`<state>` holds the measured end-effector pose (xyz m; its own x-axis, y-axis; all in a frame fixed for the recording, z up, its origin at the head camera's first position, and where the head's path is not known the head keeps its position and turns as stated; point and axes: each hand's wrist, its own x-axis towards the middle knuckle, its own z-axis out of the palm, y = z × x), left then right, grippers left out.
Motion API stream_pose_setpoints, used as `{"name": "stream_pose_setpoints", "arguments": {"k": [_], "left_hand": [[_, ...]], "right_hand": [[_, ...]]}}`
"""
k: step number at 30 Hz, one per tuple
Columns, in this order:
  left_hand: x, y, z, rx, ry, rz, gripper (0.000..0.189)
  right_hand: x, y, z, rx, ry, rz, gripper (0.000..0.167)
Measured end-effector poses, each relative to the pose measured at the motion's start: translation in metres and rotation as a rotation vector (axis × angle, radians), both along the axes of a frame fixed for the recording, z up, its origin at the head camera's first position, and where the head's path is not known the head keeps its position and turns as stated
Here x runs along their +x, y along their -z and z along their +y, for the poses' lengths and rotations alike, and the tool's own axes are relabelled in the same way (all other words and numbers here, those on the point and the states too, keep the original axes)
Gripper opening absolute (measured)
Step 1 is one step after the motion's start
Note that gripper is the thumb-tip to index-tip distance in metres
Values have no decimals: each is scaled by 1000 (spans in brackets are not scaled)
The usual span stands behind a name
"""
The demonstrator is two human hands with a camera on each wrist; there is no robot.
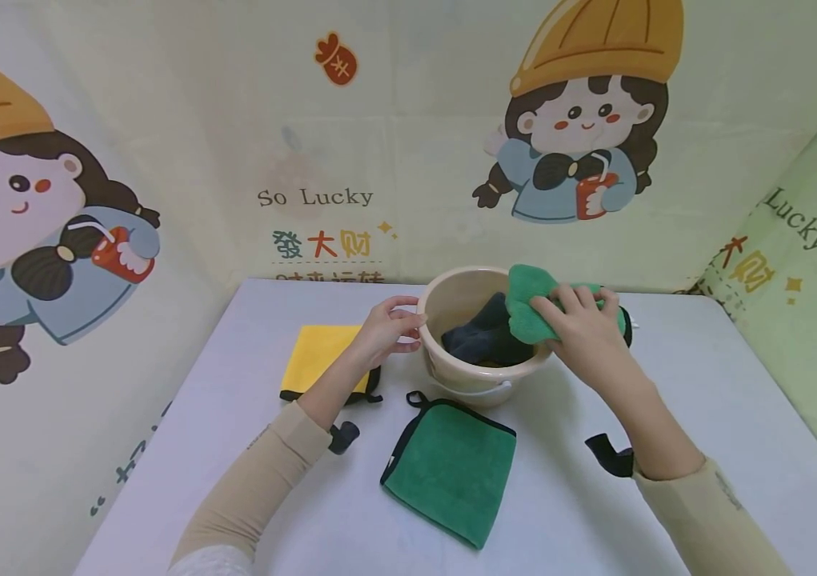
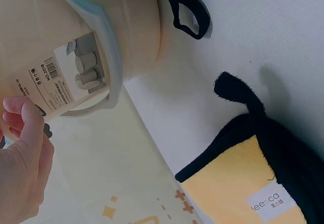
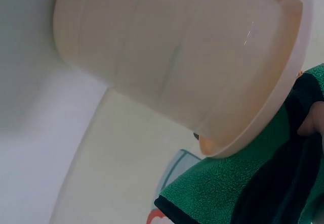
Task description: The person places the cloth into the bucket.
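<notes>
A cream bucket [image 1: 462, 380] stands on the table with a dark grey-blue cloth [image 1: 480, 340] inside it. My left hand [image 1: 386, 328] holds the bucket's left rim with its fingertips. My right hand [image 1: 588, 328] grips a green cloth [image 1: 526, 304] with black edging at the right rim, and part of that cloth hangs over the bucket's opening. In the right wrist view the green cloth [image 3: 217, 188] drapes beside the bucket wall [image 3: 167, 47]; most of the right hand is out of that frame. The left wrist view shows bent fingers [image 2: 30, 118] by the bucket's label.
A darker green cloth [image 1: 454, 472] with a black loop lies in front of the bucket. A yellow cloth [image 1: 318, 352] with black edging lies to its left, partly behind the left forearm. The bucket's pale handle [image 1: 476, 392] hangs down at the front. A printed curtain [image 1: 408, 160] stands behind the table.
</notes>
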<state>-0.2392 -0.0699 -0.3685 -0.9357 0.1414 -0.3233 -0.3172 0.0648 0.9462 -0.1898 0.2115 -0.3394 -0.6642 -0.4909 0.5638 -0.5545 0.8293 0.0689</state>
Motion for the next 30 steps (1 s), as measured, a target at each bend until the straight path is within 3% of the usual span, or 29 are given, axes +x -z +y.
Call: {"name": "stream_pose_setpoints", "arguments": {"k": [9,17,30], "left_hand": [[0,-5,-1,7,28,-23,44],[17,-28,0,-24,34,-16,43],[18,-32,0,-10,49,-2,42]], "right_hand": [[-10,0,-15,60,-12,-37,52],[-21,-2,-26,85,-29,-45,42],[-33,-4,-41,193,-53,-106,44]]}}
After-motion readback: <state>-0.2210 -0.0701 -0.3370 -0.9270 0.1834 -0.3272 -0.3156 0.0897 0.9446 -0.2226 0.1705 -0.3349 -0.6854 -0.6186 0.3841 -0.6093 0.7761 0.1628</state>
